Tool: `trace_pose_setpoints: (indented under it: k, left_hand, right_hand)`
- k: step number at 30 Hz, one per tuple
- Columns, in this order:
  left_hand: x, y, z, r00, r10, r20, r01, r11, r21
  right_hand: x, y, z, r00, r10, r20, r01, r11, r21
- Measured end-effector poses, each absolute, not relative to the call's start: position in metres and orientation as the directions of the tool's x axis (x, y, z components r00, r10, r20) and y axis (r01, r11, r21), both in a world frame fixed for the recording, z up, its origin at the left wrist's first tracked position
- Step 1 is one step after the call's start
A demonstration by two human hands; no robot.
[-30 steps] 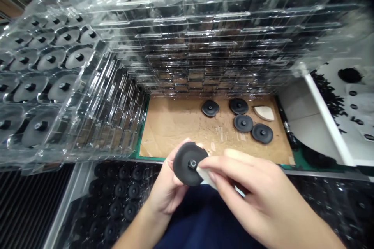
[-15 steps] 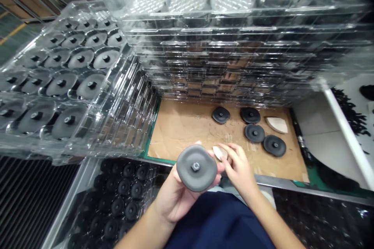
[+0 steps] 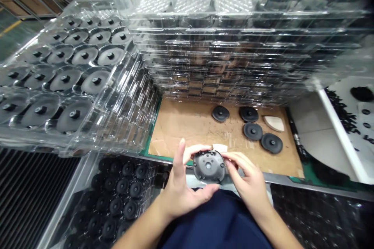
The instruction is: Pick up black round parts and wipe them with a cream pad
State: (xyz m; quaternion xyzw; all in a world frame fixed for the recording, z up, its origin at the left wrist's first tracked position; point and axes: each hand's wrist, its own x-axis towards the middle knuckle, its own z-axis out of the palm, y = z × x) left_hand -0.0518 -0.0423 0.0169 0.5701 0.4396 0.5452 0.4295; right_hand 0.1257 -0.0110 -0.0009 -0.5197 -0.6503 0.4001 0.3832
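Head view: black disc (image 3: 209, 166) gripped btwn both hands, back face up

Tall stack of clear plastic trays (image 3: 233, 13) across far side. Tilted clear tray (image 3: 125, 85) at left, black discs seated in its pockets. Lower left, dark-looking tray of more discs (image 3: 122, 186). Cardboard sheet (image 3: 187, 132) beyond hands, w/ 4 loose black discs (image 3: 253, 131) + white wedge-shaped piece (image 3: 274, 123) toward right side.

Black disc low centre, just short of cardboard's near edge, over navy clothing (image 3: 210, 218). Held roughly flat, small holes + centre hub showing. Near-round outline, so no clear long axis. L hand (image 3: 182, 190) at left + under, closed around disc, one finger raised clear. R hand (image 3: 248, 179) at right, fingertips closed on rim. Both hands about equally near. Small white scrap (image 3: 219, 147) just past top rim; held or not, can't tell.
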Motion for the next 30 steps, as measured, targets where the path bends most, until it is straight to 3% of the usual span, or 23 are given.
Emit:
trace_pose_setpoints:
  k: [3,8,12,16,20,25,28,30]
  left_hand:
    - [-0.054,-0.041,0.013,0.105,0.901,0.421,0.237,-0.434,0.869]
    - [-0.054,-0.041,0.016,0.136,0.899,0.417,0.279,-0.439,0.854]
    - [-0.055,-0.046,0.018,0.136,0.943,0.303,0.19,-0.325,0.927]
    - [-0.055,-0.05,0.022,0.204,0.962,0.183,0.121,-0.21,0.97]
    - [-0.052,-0.05,0.028,0.246,0.968,0.049,0.029,-0.058,0.998]
    - [-0.057,-0.046,0.037,0.217,0.957,-0.194,0.145,0.164,0.976]
    - [-0.07,-0.042,0.053,0.229,0.931,-0.283,0.216,0.235,0.948]
    - [-0.083,-0.036,0.074,0.237,0.942,-0.239,0.352,0.146,0.925]
  right_hand:
    - [0.13,-0.017,0.011,-0.116,0.989,0.087,0.338,0.122,-0.933]
    - [0.135,-0.02,0.039,-0.191,0.981,-0.015,0.142,0.013,-0.99]
    - [0.136,-0.013,0.058,-0.406,0.893,-0.194,0.099,-0.168,-0.981]
    - [0.137,-0.005,0.065,-0.587,0.763,-0.272,0.012,-0.328,-0.945]
    - [0.133,-0.004,0.061,-0.617,0.723,-0.312,-0.01,-0.403,-0.915]
    - [0.123,-0.005,0.043,-0.514,0.769,-0.38,-0.322,-0.584,-0.746]
    - [0.121,-0.002,0.036,-0.561,0.748,-0.355,-0.305,-0.585,-0.751]
    - [0.124,0.003,0.035,-0.554,0.767,-0.323,-0.306,-0.549,-0.778]
